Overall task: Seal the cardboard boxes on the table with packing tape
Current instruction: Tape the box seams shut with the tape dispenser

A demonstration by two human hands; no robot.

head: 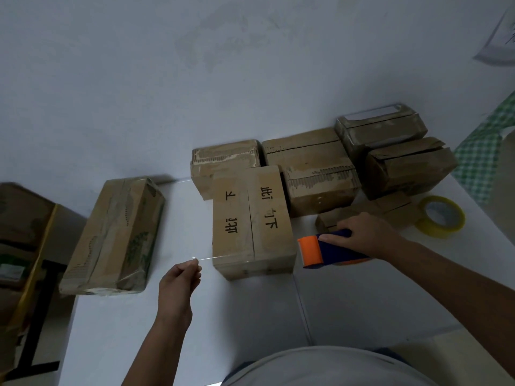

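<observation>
Left hand (178, 277) pinched clear tape (207, 258) taut across the box (252, 221); right hand (365, 235) gripped the dispenser (315, 250), ready to seal.

The right hand (365, 235) covers most of the small flat cardboard box (331, 220) behind it. Brown cartons (22, 218) at far left are blurred and cut by the edge. The transparent tape strip (237, 256) barely shows.

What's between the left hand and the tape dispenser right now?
In the head view, a clear tape strip runs from the left hand, over the near end of the printed box, toward the tape dispenser.
</observation>
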